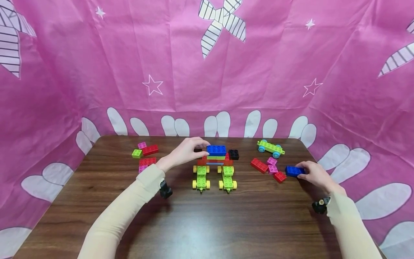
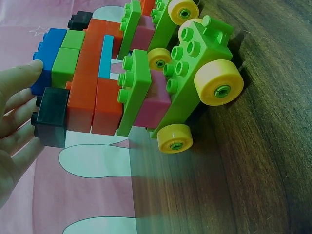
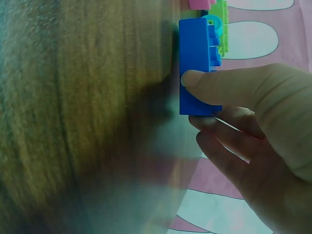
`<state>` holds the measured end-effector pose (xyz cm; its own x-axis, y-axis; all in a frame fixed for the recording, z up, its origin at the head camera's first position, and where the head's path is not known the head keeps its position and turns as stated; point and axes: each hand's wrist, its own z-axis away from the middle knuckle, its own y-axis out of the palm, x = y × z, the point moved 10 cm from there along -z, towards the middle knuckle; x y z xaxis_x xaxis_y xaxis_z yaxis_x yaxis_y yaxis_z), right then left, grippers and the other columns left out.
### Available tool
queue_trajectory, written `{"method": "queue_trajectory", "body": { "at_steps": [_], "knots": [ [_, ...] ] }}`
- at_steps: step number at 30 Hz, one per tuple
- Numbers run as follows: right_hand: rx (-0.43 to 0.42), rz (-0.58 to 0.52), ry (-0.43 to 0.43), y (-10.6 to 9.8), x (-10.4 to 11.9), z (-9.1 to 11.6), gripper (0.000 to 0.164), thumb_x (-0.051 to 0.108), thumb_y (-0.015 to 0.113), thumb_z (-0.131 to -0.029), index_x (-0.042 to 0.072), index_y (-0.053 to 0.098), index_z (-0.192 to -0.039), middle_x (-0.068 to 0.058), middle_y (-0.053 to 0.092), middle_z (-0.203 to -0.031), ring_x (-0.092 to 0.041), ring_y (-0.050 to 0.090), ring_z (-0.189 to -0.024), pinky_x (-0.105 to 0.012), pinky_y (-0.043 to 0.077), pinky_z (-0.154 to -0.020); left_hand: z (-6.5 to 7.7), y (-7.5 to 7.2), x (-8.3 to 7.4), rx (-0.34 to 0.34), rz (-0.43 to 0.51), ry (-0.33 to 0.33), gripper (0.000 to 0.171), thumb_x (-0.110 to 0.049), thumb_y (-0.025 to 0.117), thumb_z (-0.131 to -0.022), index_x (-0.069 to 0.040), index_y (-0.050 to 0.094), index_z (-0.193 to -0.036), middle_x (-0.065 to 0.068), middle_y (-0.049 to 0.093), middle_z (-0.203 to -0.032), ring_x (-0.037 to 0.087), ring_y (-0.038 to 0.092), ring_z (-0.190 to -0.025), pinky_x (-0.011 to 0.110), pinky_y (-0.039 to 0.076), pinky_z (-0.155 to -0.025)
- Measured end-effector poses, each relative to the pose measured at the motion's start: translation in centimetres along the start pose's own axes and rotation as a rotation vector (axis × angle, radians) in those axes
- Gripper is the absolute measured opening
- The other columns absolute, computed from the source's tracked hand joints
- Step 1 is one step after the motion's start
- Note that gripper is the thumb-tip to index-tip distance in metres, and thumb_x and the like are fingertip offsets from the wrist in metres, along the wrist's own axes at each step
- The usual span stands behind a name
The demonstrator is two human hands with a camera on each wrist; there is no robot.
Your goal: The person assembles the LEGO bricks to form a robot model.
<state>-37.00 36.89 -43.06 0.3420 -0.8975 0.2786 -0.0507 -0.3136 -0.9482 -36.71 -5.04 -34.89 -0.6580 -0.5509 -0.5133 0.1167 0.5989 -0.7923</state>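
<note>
In the middle of the table stands a toy-brick build: two green wheeled bases [image 1: 201,181] with yellow wheels, a red brick layer [image 2: 83,83] and green bricks [image 2: 69,58] above. A blue brick [image 1: 216,150] tops it, its left end between the thumb and fingers of my left hand [image 1: 185,151]. Black bricks [image 1: 233,154] jut out at both sides of the build. Over on the right, my right hand [image 1: 318,176] grips the right end of another blue brick [image 1: 293,171]. In the right wrist view its thumb [image 3: 195,80] presses that brick's side, close over the table.
Red bricks [image 1: 259,165] and pink bricks [image 1: 272,169] lie left of my right hand, with a green car base [image 1: 271,147] on blue wheels behind. Several red, pink and green bricks [image 1: 137,153] lie at the left. A pink curtain [image 1: 258,72] surrounds the wooden table [image 1: 245,223].
</note>
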Motion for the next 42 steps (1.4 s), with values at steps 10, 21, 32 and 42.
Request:
{"method": "queue_trajectory", "body": {
  "at_steps": [10,21,32,42],
  "knots": [
    [-0.088,0.036,-0.049,-2.8,2.5,-0.7,0.033,0.018,0.076,-0.077,-0.001,0.066,-0.102,-0.017,0.067,-0.093,-0.025,0.058,-0.08,-0.035,0.049,-0.068,0.0,0.0,0.0,0.0,0.02,0.006,0.032,-0.027,0.067,-0.086,-0.013,0.064,-0.115,0.001,0.067,-0.106,0.012,0.063,-0.096,0.031,0.053,-0.087],
    [-0.149,0.024,-0.098,-4.8,6.7,-2.6,0.031,0.022,0.075,-0.079,0.005,0.066,-0.103,-0.008,0.068,-0.091,-0.021,0.059,-0.08,-0.031,0.05,-0.069,0.0,-0.2,0.0,-0.009,0.005,0.027,0.032,-0.027,0.066,-0.087,-0.012,0.064,-0.115,0.0,0.068,-0.104,0.011,0.063,-0.095,0.03,0.053,-0.086],
    [-0.192,0.023,-0.242,-6.2,12.4,-3.8,0.035,0.024,0.078,-0.076,0.008,0.066,-0.105,-0.005,0.068,-0.094,-0.021,0.064,-0.085,-0.038,0.055,-0.075,0.1,-0.1,-0.1,-0.006,0.005,0.019,0.032,-0.026,0.066,-0.087,-0.012,0.064,-0.116,0.001,0.067,-0.106,0.012,0.063,-0.097,0.03,0.052,-0.088],
    [-0.21,0.045,-0.315,-6.7,16.1,-4.6,0.039,0.024,0.08,-0.073,0.009,0.066,-0.106,-0.005,0.068,-0.096,-0.021,0.066,-0.086,-0.041,0.055,-0.076,0.2,0.1,-0.1,-0.013,0.007,0.017,0.032,-0.027,0.066,-0.087,-0.013,0.064,-0.116,0.0,0.067,-0.106,0.01,0.063,-0.097,0.029,0.052,-0.087]
  ]
}}
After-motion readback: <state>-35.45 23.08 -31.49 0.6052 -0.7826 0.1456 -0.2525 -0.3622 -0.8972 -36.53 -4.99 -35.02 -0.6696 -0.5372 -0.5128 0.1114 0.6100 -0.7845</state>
